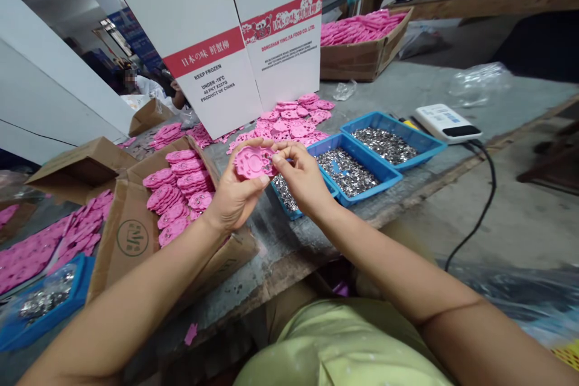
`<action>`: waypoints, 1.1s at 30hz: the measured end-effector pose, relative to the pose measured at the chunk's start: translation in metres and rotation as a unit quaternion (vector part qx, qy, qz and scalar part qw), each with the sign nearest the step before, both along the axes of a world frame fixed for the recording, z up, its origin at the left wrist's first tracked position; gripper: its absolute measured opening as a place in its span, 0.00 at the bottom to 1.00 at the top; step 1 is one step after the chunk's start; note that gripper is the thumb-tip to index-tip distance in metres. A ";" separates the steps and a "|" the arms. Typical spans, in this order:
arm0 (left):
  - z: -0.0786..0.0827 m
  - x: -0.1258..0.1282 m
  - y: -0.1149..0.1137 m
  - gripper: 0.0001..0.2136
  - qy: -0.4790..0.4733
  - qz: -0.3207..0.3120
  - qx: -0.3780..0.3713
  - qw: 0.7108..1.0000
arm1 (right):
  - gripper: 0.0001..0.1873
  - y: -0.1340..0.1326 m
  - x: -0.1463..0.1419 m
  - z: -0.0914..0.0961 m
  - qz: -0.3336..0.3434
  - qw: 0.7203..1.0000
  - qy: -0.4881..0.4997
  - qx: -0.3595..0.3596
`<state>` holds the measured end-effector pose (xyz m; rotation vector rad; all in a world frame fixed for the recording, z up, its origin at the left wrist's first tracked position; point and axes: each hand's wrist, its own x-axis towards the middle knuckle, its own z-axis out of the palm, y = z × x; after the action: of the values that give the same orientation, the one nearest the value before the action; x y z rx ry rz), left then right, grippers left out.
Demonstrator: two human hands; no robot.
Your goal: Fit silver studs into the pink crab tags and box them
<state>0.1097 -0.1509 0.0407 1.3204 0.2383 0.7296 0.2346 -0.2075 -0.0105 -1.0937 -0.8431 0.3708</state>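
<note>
A flat pink plastic piece (249, 162) with a scalloped edge and a round recess is held up over the bench's front part. My left hand (235, 196) grips it from the left, thumb along the lower edge. At its right edge, the fingers and thumb of my right hand (298, 172) are pinched together against it; anything small between them is hidden. Dark or shiny spots show on that side of the piece. Just beyond my right hand stand blue trays (382, 186) of small shiny metal parts. A cardboard box (111, 253) of stacked pink pieces is beside my left forearm.
Loose pink pieces (294, 123) lie before a tall white carton (208, 30). Another blue tray (398, 163) and a white scale-like device (446, 122) with a black cable stand right. Further back is a box (350, 60) of pink pieces. A person (147, 85) is in the left background.
</note>
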 end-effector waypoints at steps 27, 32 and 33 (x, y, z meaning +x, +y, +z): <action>-0.005 -0.002 0.005 0.26 -0.007 -0.016 0.038 0.999 | 0.09 -0.003 0.008 0.005 0.001 0.998 -0.051 -0.036; -0.006 0.000 0.004 0.26 -0.005 0.003 0.061 0.998 | 0.08 -0.002 0.007 0.003 -0.043 0.994 -0.096 -0.043; -0.006 0.000 0.003 0.26 -0.004 0.010 0.065 0.998 | 0.08 -0.002 0.007 0.003 -0.052 0.992 -0.102 -0.043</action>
<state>0.1096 -0.1480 0.0346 1.4397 0.2017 0.7773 0.2415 -0.2092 -0.0073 -1.2655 -0.9536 0.2113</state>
